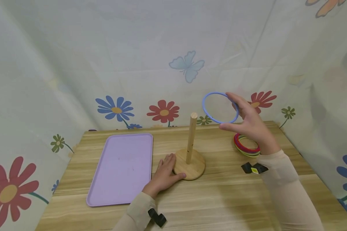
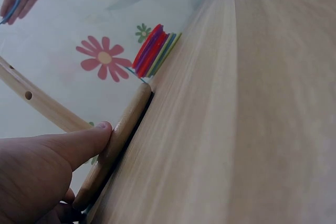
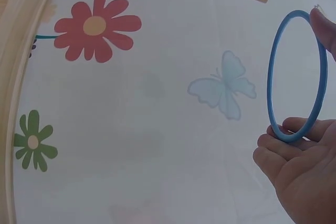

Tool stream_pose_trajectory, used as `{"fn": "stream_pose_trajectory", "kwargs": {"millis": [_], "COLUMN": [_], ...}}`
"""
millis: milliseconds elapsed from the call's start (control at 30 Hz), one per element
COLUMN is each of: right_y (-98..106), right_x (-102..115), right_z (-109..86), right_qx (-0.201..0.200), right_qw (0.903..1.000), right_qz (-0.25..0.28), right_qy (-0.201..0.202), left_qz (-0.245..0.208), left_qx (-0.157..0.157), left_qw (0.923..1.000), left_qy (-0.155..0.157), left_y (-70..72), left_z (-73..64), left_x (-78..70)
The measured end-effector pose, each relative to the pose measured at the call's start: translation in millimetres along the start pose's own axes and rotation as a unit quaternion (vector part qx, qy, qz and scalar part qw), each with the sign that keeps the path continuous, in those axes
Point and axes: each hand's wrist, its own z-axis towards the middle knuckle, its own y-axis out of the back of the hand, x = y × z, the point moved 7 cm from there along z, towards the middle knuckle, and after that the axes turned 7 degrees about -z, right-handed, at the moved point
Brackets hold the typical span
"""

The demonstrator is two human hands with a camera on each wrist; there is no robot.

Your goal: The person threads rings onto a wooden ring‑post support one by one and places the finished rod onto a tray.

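Note:
A wooden stand (image 1: 191, 138) with an upright peg on a round base (image 1: 195, 168) is at the table's middle. My left hand (image 1: 165, 175) lies at the base's left side, fingers straight along its edge. In the left wrist view the left thumb (image 2: 86, 142) touches the base's rim. Up in the air right of the peg, my right hand (image 1: 250, 123) holds a thin blue ring (image 1: 206, 110) between thumb and fingertips. The ring is tilted, its opening facing me, and is higher than the peg's top. The right wrist view shows the same ring (image 3: 272, 77) spanned by thumb and fingers.
Several coloured rings (image 1: 237, 142), red, purple and yellow-green among them, lie stacked on the table under the right hand. A purple tray (image 1: 121, 166) lies on the left. Behind the wooden table (image 1: 214, 205) hangs a flowered curtain (image 1: 150, 64).

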Motion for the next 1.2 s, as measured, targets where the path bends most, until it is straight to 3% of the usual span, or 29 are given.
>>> {"fn": "stream_pose_trajectory", "kwargs": {"millis": [600, 867, 1200], "right_y": [-10.9, -17.6, -29.0], "right_x": [25.9, 27.9, 31.8], "right_z": [16.4, 14.2, 20.9], "right_qx": [0.010, 0.016, 0.027], "right_qw": [0.9997, 0.9990, 0.9971], "right_qz": [0.001, -0.007, 0.004], "right_qy": [0.024, 0.041, 0.071], "left_qz": [0.006, -0.001, 0.005], "left_qx": [-0.005, 0.005, -0.005], "left_qw": [1.0000, 1.0000, 1.0000], "left_qy": [-0.002, 0.003, -0.004], "left_y": [2.6, -5.3, -0.1], "left_z": [2.5, -0.6, 1.2], "left_x": [-0.4, 1.2, 0.5]}}
